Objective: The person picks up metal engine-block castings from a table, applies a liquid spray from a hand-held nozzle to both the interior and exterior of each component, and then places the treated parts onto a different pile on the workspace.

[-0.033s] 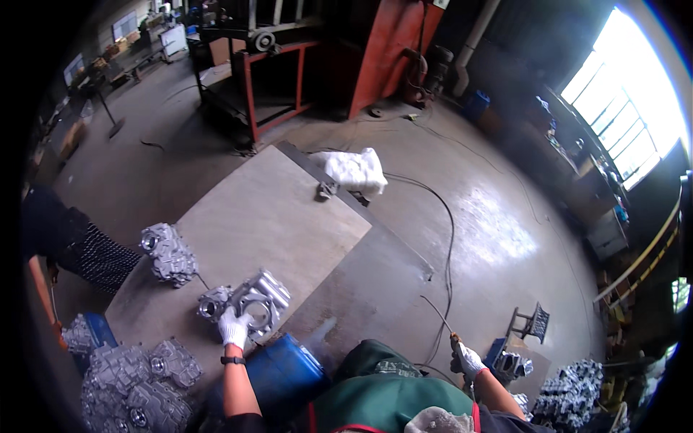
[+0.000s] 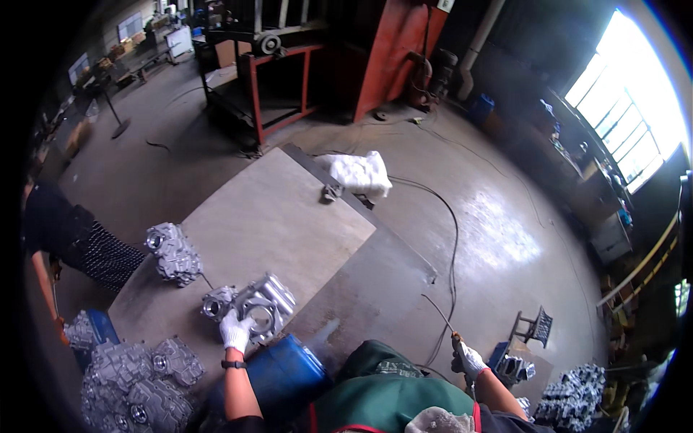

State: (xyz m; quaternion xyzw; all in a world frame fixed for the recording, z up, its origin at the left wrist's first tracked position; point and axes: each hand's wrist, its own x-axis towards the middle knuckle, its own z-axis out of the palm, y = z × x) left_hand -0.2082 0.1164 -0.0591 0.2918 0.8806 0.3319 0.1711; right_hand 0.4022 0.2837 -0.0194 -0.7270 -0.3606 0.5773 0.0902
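Head view: hands well apart
Left hand (image 2: 234, 330): touching grey casting (image 2: 270, 296), can't tell if gripping
Right hand (image 2: 472, 360): clamped on rod tool (image 2: 455, 337)
Tabletop (image 2: 281, 216): second casting (image 2: 174, 255) farther left

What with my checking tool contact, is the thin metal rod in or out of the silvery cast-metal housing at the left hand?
Out: the white-gloved right hand holds the rod visibly apart, right of the housing.

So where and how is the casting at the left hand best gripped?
The casting is probably best gripped by the rim of its large round opening, from the near side: the opening faces the camera, and its edge may give fingers a hold. The left hand touches it beside that opening.
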